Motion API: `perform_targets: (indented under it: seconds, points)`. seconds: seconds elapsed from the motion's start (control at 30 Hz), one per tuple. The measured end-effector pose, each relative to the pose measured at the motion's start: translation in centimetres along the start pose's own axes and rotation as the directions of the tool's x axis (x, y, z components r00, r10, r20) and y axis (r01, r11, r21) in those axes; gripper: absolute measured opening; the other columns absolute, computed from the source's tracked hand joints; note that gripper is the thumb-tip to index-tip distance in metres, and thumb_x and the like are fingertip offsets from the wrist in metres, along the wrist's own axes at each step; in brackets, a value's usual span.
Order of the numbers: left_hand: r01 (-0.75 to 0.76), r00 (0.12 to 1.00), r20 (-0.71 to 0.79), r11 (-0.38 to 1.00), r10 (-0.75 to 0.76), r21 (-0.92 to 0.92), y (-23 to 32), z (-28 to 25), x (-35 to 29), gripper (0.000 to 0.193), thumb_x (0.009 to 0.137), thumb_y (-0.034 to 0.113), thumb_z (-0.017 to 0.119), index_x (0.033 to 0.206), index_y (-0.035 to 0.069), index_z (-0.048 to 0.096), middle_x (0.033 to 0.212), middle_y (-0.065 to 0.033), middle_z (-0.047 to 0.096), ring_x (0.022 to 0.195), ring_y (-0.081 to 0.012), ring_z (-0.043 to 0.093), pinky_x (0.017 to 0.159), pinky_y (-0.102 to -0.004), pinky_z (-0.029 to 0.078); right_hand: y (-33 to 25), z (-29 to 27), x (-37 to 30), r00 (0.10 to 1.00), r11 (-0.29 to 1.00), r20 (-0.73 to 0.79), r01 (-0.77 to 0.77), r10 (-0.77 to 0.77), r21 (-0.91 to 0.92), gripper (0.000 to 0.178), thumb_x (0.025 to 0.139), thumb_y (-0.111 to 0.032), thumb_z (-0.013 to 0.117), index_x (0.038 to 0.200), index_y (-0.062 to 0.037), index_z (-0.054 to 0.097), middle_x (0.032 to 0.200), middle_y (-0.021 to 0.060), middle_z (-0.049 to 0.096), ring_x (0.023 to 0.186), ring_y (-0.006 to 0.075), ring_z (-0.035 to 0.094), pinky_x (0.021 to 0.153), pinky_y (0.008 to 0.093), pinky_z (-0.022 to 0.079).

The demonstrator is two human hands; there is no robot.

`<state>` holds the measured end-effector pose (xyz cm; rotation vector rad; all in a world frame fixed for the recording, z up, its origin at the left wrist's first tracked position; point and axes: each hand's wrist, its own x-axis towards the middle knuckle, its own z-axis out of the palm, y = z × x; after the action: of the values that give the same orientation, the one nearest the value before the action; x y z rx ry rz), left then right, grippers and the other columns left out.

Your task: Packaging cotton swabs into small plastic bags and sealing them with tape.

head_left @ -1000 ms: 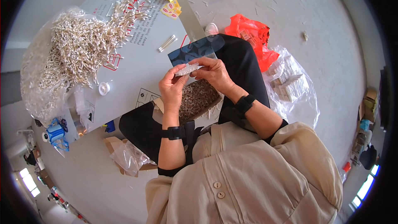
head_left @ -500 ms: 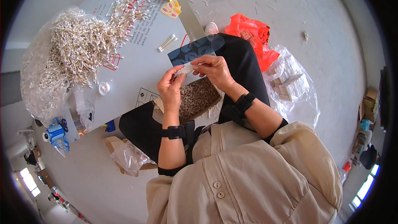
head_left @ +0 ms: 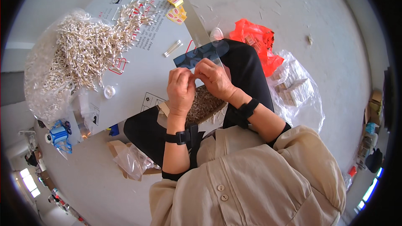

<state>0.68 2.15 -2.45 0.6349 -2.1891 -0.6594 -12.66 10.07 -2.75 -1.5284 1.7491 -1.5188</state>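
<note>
My left hand (head_left: 181, 90) and my right hand (head_left: 214, 79) meet above my lap, fingertips pinched together. The small translucent plastic bag they held a moment earlier is hidden behind the fingers now. Just below them, an open cardboard box (head_left: 163, 108) sits between my thighs, filled with thin brownish pieces (head_left: 204, 104) that I cannot make out singly. Beyond my hands lies a dark blue patterned sheet (head_left: 193, 57). A few cotton swabs (head_left: 173, 48) lie together on the grey table (head_left: 142, 75), left of that sheet.
A large heap of cotton swabs (head_left: 83, 50) spills from a clear bag at the left. Nearby are a small white round container (head_left: 109, 91) and yellow packets (head_left: 176, 14). On the floor are a red plastic bag (head_left: 268, 58), a clear bag of white packs (head_left: 299, 90) and a cardboard box (head_left: 119, 152).
My hands have closed together, fingers curling inward and covering the small translucent bag. The view has shifted slightly, with the table contents appearing a little lower and further right.
</note>
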Motion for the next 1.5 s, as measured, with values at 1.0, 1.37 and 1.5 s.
perform_targets:
  seconds: [1.0, 1.37, 1.5]
  points:
    - [0.344, 0.929, 0.109, 0.933, -0.355, 0.107, -5.6, -5.3, -3.5, 0.008, 0.078, 0.000, 0.063, 0.082, 0.002, 0.057, 0.079, -0.0144, 0.059, 0.074, -0.0336, 0.060, 0.065, -0.0413, 0.048, 7.3, -14.5, 0.2, 0.832, 0.904, -0.423, -0.422, 0.359, -0.062, 0.009, 0.089, -0.001, 0.062, 0.093, 0.0023, 0.069, 0.078, 0.0019, 0.067, 0.068, 0.0087, 0.063, 0.063, 0.0229, 0.050]
    - [0.737, 0.660, -0.457, 0.632, -0.597, 0.240, -19.3, -19.2, -4.3, 0.011, 0.081, 0.013, 0.067, 0.083, 0.002, 0.065, 0.077, -0.0140, 0.066, 0.069, -0.0287, 0.062, 0.066, -0.0383, 0.049, 3.0, 0.1, 0.1, 0.919, 0.923, 0.157, -0.376, 0.361, 0.085, 0.006, 0.086, 0.001, 0.063, 0.090, 0.0046, 0.066, 0.078, 0.0054, 0.063, 0.065, 0.0108, 0.060, 0.060, 0.0239, 0.048]
    - [0.666, 0.726, -0.377, 0.449, -0.575, 0.596, -20.3, -18.3, -2.5, 0.015, 0.081, 0.019, 0.066, 0.077, 0.005, 0.066, 0.084, -0.0168, 0.067, 0.081, -0.0374, 0.064, 0.071, -0.0474, 0.051, 2.6, 3.3, -0.9, 0.887, 0.924, 0.276, -0.384, 0.370, -0.006, 0.007, 0.086, -0.003, 0.064, 0.089, 0.0034, 0.066, 0.078, 0.0088, 0.064, 0.066, 0.0147, 0.061, 0.062, 0.0276, 0.049]
